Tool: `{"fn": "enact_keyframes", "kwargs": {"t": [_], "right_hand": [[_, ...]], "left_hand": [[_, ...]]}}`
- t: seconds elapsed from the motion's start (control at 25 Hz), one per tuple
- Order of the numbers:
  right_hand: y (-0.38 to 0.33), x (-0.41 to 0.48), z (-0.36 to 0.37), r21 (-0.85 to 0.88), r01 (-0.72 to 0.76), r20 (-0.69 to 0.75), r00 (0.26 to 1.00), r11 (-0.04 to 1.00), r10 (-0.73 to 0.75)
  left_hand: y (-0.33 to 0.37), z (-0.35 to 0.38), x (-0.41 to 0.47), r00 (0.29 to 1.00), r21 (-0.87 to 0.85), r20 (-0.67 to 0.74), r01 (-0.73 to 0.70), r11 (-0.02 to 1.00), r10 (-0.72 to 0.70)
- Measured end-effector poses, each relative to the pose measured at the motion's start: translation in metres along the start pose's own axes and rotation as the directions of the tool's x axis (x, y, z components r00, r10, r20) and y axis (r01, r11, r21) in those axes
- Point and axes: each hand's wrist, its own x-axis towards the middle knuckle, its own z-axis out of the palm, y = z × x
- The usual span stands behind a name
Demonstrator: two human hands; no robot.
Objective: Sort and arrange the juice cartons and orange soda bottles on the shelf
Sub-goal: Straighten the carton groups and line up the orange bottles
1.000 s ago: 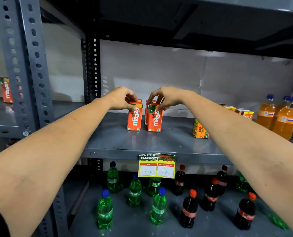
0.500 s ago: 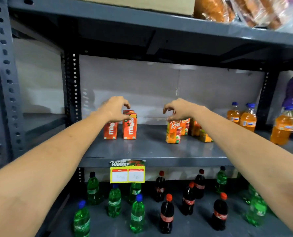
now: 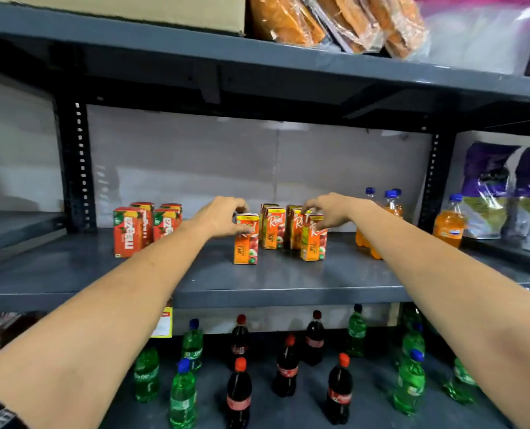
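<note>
On the grey middle shelf several red Maaza cartons stand grouped at the left. Several orange Real apple juice cartons stand in the middle. My left hand grips the top of the front left Real carton. My right hand grips the top of the front right Real carton. Two more Real cartons stand behind, between my hands. Orange soda bottles with blue caps stand behind my right forearm, partly hidden; another orange soda bottle is in the bay to the right.
Below, green Sprite bottles and dark cola bottles stand scattered. A yellow price tag hangs from the shelf edge. Upright posts bound the bay. Purple bags sit far right; a cardboard box and wrapped packets lie above.
My view and both hands have shifted right, from the Maaza cartons to the Real cartons. Each hand now holds one front Real carton; the Maaza cartons stand released at the left.
</note>
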Motion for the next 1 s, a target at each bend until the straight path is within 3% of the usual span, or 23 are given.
{"fn": "enact_keyframes", "kwargs": {"t": [0.28, 1.0], "right_hand": [[0.024, 0.01, 0.005, 0.15, 0.12, -0.045, 0.992, 0.981, -0.115], [0.046, 0.016, 0.022, 0.287, 0.228, -0.211, 0.962, 0.93, -0.171]], "left_hand": [[0.015, 0.011, 0.018, 0.989, -0.21, -0.054, 0.125, 0.97, -0.139], [0.073, 0.04, 0.042, 0.979, -0.342, -0.038, 0.177, 0.923, -0.202]]}}
